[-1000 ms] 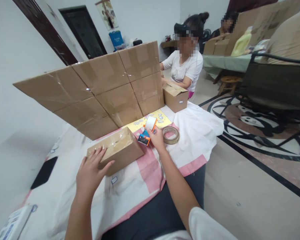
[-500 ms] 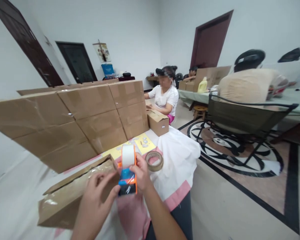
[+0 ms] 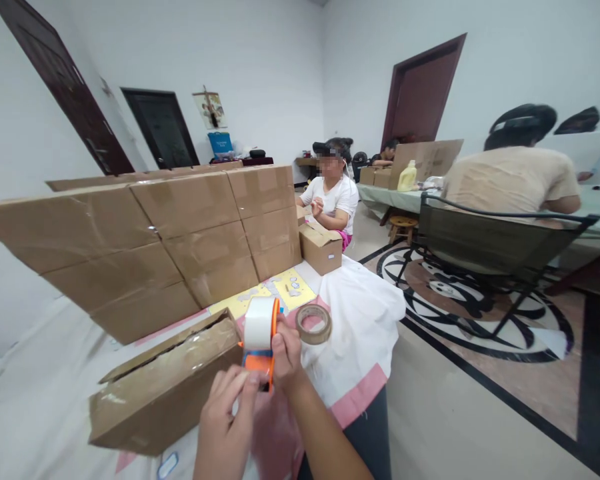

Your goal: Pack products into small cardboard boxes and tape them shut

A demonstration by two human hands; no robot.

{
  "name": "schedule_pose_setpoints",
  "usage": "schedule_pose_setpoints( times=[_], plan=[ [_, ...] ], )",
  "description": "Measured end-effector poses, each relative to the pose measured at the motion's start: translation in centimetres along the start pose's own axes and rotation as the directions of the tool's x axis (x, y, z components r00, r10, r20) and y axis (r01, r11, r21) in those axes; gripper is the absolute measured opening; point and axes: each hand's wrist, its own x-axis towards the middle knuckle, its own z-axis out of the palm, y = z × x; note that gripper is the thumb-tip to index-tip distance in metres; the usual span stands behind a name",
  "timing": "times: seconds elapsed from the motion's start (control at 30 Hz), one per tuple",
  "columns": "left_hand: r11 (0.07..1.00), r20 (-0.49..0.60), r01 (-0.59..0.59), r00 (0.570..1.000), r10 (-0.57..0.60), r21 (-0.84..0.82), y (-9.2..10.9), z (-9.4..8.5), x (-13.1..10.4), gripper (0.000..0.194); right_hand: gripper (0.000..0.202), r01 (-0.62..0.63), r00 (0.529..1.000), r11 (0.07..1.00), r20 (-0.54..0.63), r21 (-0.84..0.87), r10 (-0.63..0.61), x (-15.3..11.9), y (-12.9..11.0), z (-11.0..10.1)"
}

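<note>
My right hand (image 3: 286,350) grips an orange and blue tape dispenser (image 3: 260,360) that carries a wide roll of whitish tape. At its lower end, the fingertips of my left hand (image 3: 230,403) are pinched together against the dispenser; what lies between them is too small to make out. Left of my hands lies a cardboard box (image 3: 165,393) with shiny clear tape along its top and a gap at the far flap. A roll of brown tape (image 3: 313,325) rests on the cloth just right of the dispenser.
Stacked cardboard boxes (image 3: 195,233) form a wall behind the work. A smaller box (image 3: 321,248) stands at its right end, near a person in a white shirt (image 3: 335,193). White and pink cloth (image 3: 360,293) covers the table. Another person sits in a folding chair (image 3: 500,233).
My left hand has moved right and closed its fingers at the dispenser's lower end. The dispenser has turned slightly in my right hand. The person in white has raised a hand.
</note>
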Motion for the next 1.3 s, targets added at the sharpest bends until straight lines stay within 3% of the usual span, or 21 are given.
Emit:
schedule_pose_setpoints(
  times=[0.13,0.2,0.33,0.5,0.63,0.9,1.17,1.3],
  plan=[
    [0.979,0.165,0.195,0.969,-0.184,-0.054,0.3,0.2,-0.3,0.047,0.044,-0.07,0.997,0.994,-0.047,-0.086,0.067,0.0,0.1,-0.1],
    [0.954,0.232,0.252,0.95,-0.211,-0.164,0.7,0.5,-0.1,0.053,0.044,-0.099,0.993,0.989,-0.068,-0.109,0.092,-0.2,0.3,-0.1],
    [0.894,0.264,0.329,0.931,-0.253,-0.303,1.5,1.1,0.0,0.062,0.043,-0.173,0.978,0.983,-0.123,-0.056,0.166,-0.4,1.0,-0.1],
    [0.853,0.285,0.394,0.909,-0.305,-0.343,1.2,1.8,-1.1,0.059,0.046,-0.374,0.89,0.912,-0.213,0.168,0.404,0.2,2.2,-0.1],
    [0.839,0.281,0.422,0.899,-0.337,-0.344,0.0,2.3,-1.3,0.061,0.047,-0.43,0.837,0.85,-0.218,0.305,0.502,0.4,2.6,-0.3],
    [0.857,0.283,0.433,0.89,-0.358,-0.277,-1.1,2.9,-0.8,0.067,0.035,-0.362,0.911,0.88,-0.085,0.307,0.404,0.8,1.4,-1.3],
    [0.87,0.295,0.417,0.894,-0.339,-0.264,-1.6,2.9,-0.9,0.069,0.033,-0.338,0.927,0.895,-0.059,0.293,0.369,0.8,1.4,-1.4],
    [0.825,0.358,0.469,0.864,-0.355,-0.314,-1.5,2.7,-1.0,0.07,0.036,-0.348,0.923,0.896,-0.068,0.275,0.379,0.9,1.4,-1.5]
  ],
)
